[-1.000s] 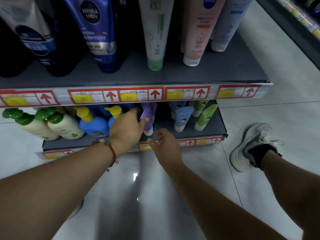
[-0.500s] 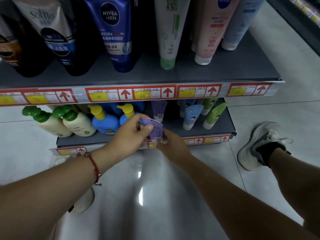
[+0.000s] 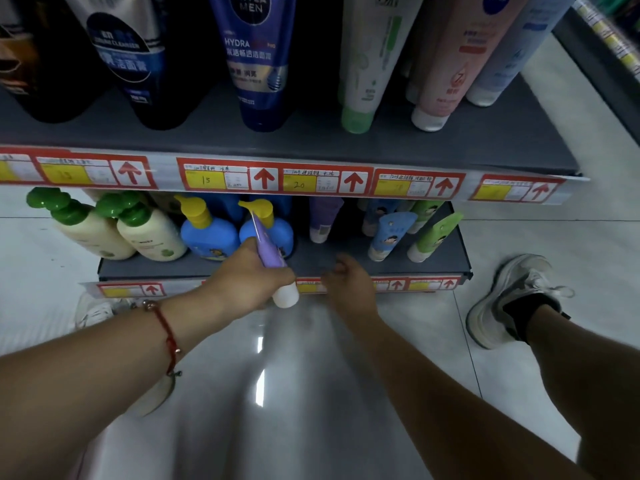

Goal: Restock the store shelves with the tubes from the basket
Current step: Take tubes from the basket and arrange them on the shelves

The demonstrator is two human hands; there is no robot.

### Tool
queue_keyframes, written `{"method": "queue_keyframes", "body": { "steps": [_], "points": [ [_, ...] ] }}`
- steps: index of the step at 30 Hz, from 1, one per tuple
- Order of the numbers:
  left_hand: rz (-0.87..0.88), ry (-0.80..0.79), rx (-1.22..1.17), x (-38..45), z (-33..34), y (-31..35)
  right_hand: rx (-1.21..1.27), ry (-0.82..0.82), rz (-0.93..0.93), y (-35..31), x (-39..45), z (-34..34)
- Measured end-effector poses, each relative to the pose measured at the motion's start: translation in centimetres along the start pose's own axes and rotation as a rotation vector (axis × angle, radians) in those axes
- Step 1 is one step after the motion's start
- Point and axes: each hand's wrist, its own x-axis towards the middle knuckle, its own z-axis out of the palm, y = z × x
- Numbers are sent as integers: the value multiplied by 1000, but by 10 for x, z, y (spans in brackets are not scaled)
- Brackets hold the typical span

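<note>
Left hand (image 3: 251,275) grips purple tube (image 3: 268,252), cap toward viewer

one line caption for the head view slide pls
Left hand holds a purple tube cap-down before the bottom shelf; right hand empty.

Retail shop, personal-care aisle. Two-tier grey metal shelf unit (image 3: 450,147); red-and-yellow price labels (image 3: 273,177) with handwritten figures along each shelf edge; face-wash tubes (image 3: 258,64) standing cap-down in rows above; pump bottles (image 3: 207,233) ranked below; glossy tiled floor (image 3: 311,393); second labelled shelf (image 3: 609,39) across the aisle.
</note>
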Motion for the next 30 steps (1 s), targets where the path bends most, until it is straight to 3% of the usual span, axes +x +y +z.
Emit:
{"method": "queue_keyframes", "body": {
  "steps": [9, 16, 24, 30],
  "points": [
    [-16, -38, -28, 3, -4, -7, 13, 222, -82, -11, 62, 41],
    [-35, -34, -34, 8, -6, -5, -116, 332, -63, -10, 79, 44],
    [-26, -32, -22, 1, -4, -3, -298, 197, -84, -4, 79, 34],
    [-25, -13, -16, -3, -3, 1, -309, 257, -69, 0, 69, 35]
  ]
}}
